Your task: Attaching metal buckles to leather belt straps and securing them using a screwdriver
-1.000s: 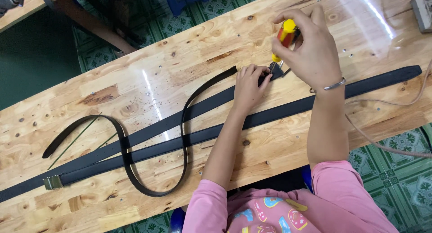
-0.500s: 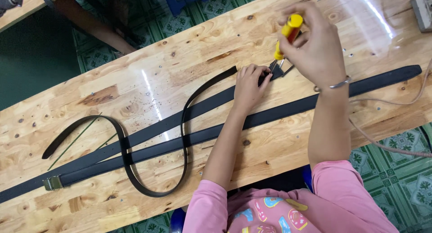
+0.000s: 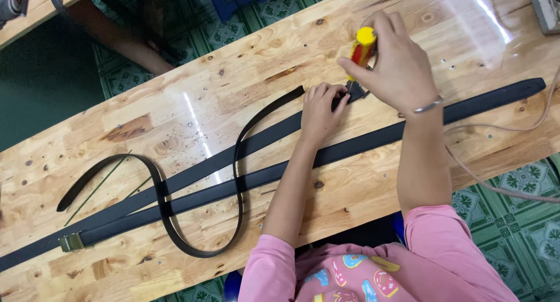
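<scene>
the right hand (image 3: pixel 396 65) was closed around a small screwdriver with a yellow cap and red handle (image 3: pixel 361 48), holding it tilted with the tip pointing down toward the end of a flat black leather belt (image 3: pixel 274 130). the tip itself was hidden between the two hands, so whether it touched the belt could not be told. a thin silver bangle (image 3: pixel 429 106) sat on that wrist.

just below and to the left of the screwdriver, the left hand (image 3: pixel 321 106) lay palm down with curled fingers (image 3: pixel 337 95), pressing on the belt end where a small dark metal fitting (image 3: pixel 357 93) showed beside the fingertips.

a second long black belt (image 3: pixel 490 100) ran under the right forearm and stretched away to the right of that hand, and leftward past the left forearm to a brass-coloured buckle (image 3: pixel 71 242) far from both hands. a third, narrower black strap (image 3: pixel 236 179) curled in a loose s-shape over the other two, to the left of the left forearm.

everything rested on a pale knotty wooden workbench (image 3: pixel 245 74). a beige cord (image 3: pixel 496 162) trailed off the bench edge, to the right of the right arm. pink sleeves (image 3: pixel 449 243) covered the upper arms.
</scene>
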